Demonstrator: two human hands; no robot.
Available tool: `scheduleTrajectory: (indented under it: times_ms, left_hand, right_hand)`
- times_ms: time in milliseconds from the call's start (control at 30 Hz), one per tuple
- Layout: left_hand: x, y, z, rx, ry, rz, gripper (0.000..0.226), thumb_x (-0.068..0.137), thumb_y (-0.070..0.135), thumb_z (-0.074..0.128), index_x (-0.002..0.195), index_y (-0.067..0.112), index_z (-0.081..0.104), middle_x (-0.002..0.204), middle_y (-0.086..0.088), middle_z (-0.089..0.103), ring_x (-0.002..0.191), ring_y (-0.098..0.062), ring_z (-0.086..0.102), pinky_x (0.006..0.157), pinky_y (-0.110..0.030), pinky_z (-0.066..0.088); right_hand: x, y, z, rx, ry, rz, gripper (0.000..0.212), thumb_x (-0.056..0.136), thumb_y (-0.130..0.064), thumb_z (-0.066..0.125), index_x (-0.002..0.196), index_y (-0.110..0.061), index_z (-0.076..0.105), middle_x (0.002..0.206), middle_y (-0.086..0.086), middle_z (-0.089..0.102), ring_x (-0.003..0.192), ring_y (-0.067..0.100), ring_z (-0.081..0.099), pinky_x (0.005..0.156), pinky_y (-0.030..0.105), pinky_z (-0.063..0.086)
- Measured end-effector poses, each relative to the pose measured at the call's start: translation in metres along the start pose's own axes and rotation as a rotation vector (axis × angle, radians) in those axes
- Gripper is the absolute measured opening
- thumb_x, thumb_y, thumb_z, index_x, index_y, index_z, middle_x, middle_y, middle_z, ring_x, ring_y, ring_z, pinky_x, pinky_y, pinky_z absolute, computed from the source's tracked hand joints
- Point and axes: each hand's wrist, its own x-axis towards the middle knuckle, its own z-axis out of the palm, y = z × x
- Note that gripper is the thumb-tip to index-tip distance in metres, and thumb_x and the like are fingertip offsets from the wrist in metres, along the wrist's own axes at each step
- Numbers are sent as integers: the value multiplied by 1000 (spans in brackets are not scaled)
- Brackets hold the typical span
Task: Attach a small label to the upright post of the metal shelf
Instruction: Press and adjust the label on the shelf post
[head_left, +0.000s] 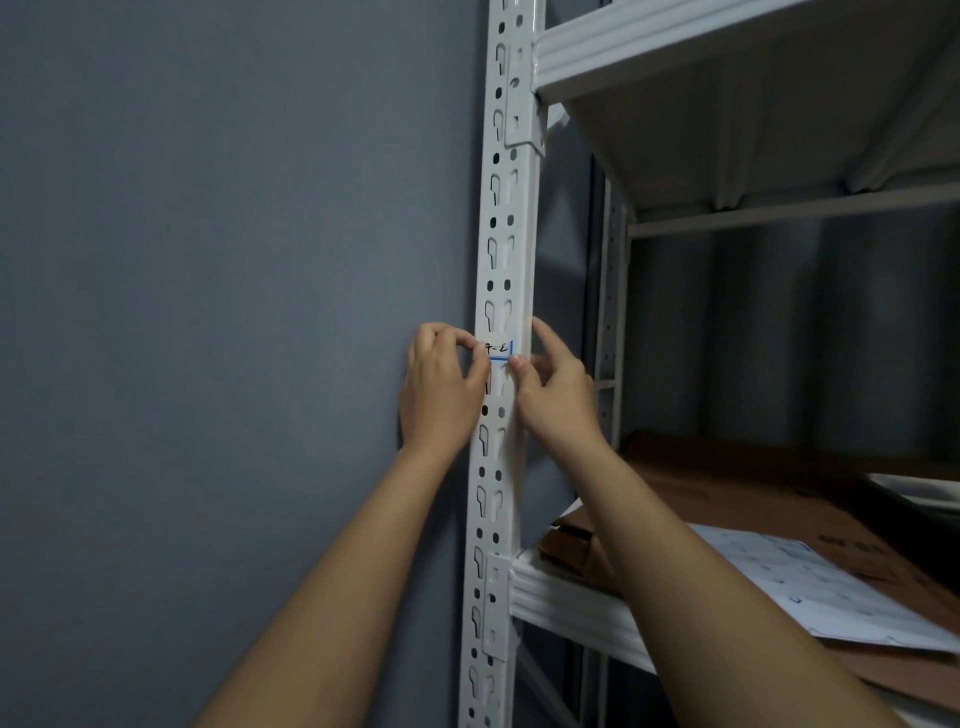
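Label (497, 350) is already sitting on the front face of the white perforated upright post (500, 249), centre of frame, roughly midway between the upper shelf beam (675, 39) and the lower shelf beam (576, 605). Blue border showing along its bottom and right edges, some handwritten characters on it, not readable for sure. Looks mostly placed; judging by the finger positions, what is left is pressing the edges down flat and letting go. Cannot tell whether the adhesive is fully stuck yet.

Left hand (441, 395) is sitting left of the post, fingers curled, thumb and fingertips pinching the label's left edge against the post. Right hand (556, 395) is coming in from the right side of the post, thumb tip pressing at the label's lower right corner, index finger reaching up along the post's right edge, just above the label. So the label is lying between the two hands, touching both.

Grey wall (208, 260) filling the left half of frame. Cardboard (727, 499) and a printed sheet (831, 592) lying on the lower shelf, lower right
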Motion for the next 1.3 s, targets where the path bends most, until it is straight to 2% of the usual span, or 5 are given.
scheduleTrajectory:
  times_ms: [133, 833, 1000, 1100, 1300]
  left_hand:
    - [0, 1, 1, -23, 20, -6, 11, 91, 27, 54, 89, 17, 58, 106, 3, 49, 102, -12, 49, 72, -22, 32]
    - [3, 8, -11, 80, -64, -4, 15, 94, 26, 52, 90, 12, 59, 108, -3, 52, 102, -18, 51, 75, -23, 34]
    - [18, 21, -32, -49, 174, 56, 15, 95, 19, 52, 95, 6, 59, 108, -10, 52, 91, -23, 57, 71, -24, 34]
    - [20, 21, -38, -10, 52, 154, 13, 95, 19, 52, 95, 10, 61, 107, -5, 52, 92, -18, 56, 73, -30, 41]
    - [-2, -4, -26, 30, -61, 63, 20, 94, 20, 53, 107, 14, 66, 111, -2, 62, 97, -22, 60, 79, -32, 46]
  right_hand:
    - [1, 2, 2, -5, 5, 4, 48, 94, -29, 55, 139, -37, 42, 111, -5, 69, 103, 18, 64, 94, 44, 51]
    - [-4, -6, 0, 38, -30, 19, 45, 96, -23, 53, 137, -38, 42, 110, -6, 69, 90, 14, 68, 85, 46, 55]
    - [-3, -5, -1, 47, -23, 30, 44, 96, -23, 53, 136, -39, 44, 108, -7, 70, 93, 14, 67, 90, 44, 53]
    - [-2, -3, 2, 59, -7, 8, 42, 95, -22, 53, 132, -40, 47, 103, -7, 71, 90, 15, 69, 88, 45, 54]
    - [-2, -2, 3, 64, -14, 26, 46, 96, -25, 53, 138, -39, 42, 106, -7, 70, 90, 14, 68, 87, 46, 55]
